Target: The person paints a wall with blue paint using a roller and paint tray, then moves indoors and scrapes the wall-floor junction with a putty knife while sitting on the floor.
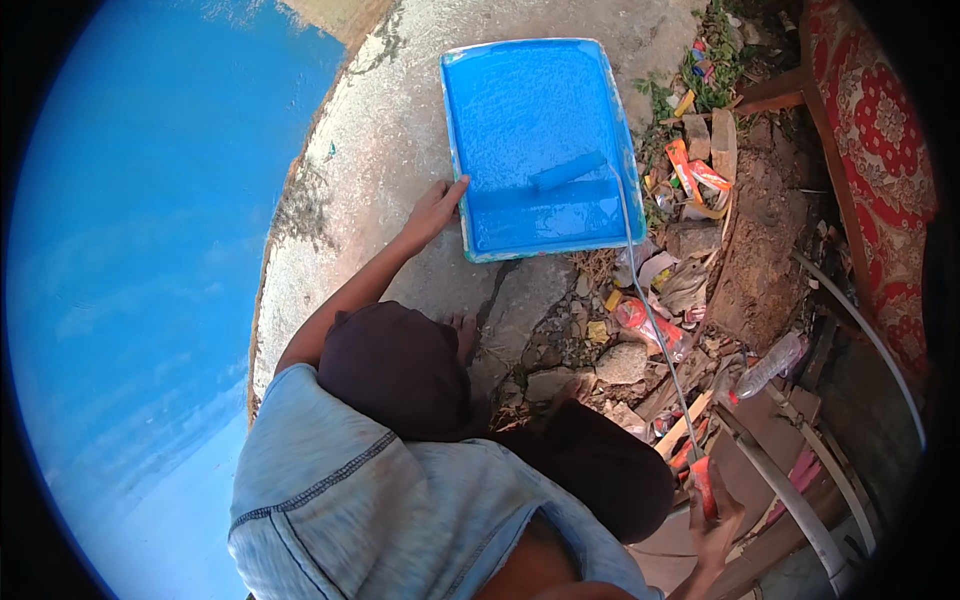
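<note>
A paint tray (530, 110) full of bright blue paint lies on the concrete ground ahead of me. My left hand (437, 210) grips its left rim, fingers at the edge. Low on the right, my right hand (714, 525) is closed round the orange handle (704, 484) of a long paint roller. The roller's thin metal rod (657, 328) runs up across the tray's lower right side. Its blue-coated roller head (568, 172) rests in the tray, where the sloped part meets the paint pool.
A blue painted wall (150, 230) rises on my left. Rubble, wood scraps and litter lie to the right, among them a plastic bottle (768, 368) and a red-labelled bottle (650, 328). A grey pipe (785, 490) and a red patterned cloth panel (880, 150) stand at the right.
</note>
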Tool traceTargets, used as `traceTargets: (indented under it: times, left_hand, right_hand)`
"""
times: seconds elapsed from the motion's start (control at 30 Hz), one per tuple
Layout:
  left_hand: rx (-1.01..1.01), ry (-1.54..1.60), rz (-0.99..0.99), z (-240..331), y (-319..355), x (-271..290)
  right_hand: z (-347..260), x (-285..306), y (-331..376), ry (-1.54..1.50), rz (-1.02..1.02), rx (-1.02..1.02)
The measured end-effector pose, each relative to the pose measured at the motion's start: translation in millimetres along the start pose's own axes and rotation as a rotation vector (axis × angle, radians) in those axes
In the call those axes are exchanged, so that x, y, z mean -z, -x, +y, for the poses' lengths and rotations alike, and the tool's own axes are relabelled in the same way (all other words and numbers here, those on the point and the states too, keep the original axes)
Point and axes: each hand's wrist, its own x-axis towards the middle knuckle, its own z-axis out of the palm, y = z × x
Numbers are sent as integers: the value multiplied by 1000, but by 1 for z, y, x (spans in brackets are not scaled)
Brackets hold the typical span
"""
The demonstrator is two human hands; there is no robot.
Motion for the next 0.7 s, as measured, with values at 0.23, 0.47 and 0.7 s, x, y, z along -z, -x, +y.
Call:
traceTargets:
  times: [0.23,0.47,0.7]
  left_hand:
    - [-44,134,159,12,-20,-20]
    - [9,532,185,16,-12,-45]
    - [-6,572,158,52,10,-29]
  right_hand:
    - [-64,71,12,128,-138,-79]
    - [-98,99,-23,250,-190,-56]
    - [-8,7,-26,-247,-52,-48]
